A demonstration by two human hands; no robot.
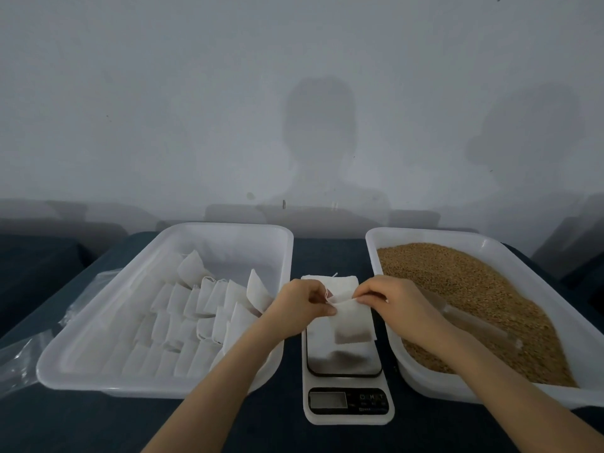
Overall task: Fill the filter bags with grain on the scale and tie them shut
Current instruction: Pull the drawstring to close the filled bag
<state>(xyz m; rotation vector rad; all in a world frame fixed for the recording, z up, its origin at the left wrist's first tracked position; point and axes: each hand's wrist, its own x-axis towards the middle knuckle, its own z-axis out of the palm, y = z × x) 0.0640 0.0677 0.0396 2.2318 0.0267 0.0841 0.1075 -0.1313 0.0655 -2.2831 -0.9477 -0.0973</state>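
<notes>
Both forearms come in from the bottom edge and meet over the middle of the table point(98, 426), angled toward each other. The left hand point(302, 304) is curled with knuckles up; its grip is closed, pinching the top left corner of a filter bag point(354, 322), thumb lying flat along the upper edge. The right hand point(394, 302) mirrors it: wrist a bit bent, fingertips bunched and pinching the top right edge of the same bag, so both grips are closed on it. The bag hangs between the hands just above the scale point(344, 362), and its lower part looks darker, like there's some fill in there. A bit of red-and-white string point(327, 294) shows by the left fingers, but I can't tell how it's threaded. Behind the hands, a flat white stack point(336, 282) lies at the far end of the scale. Left of the scale sits a white tray point(228, 227) with rows of empty bags point(196, 308), some standing up. To the right, another white tray point(425, 232) is heaped with brown grain point(457, 289), and the right forearm crosses over its near corner. Some clear plastic wrap point(23, 351) lies at the far left edge.
</notes>
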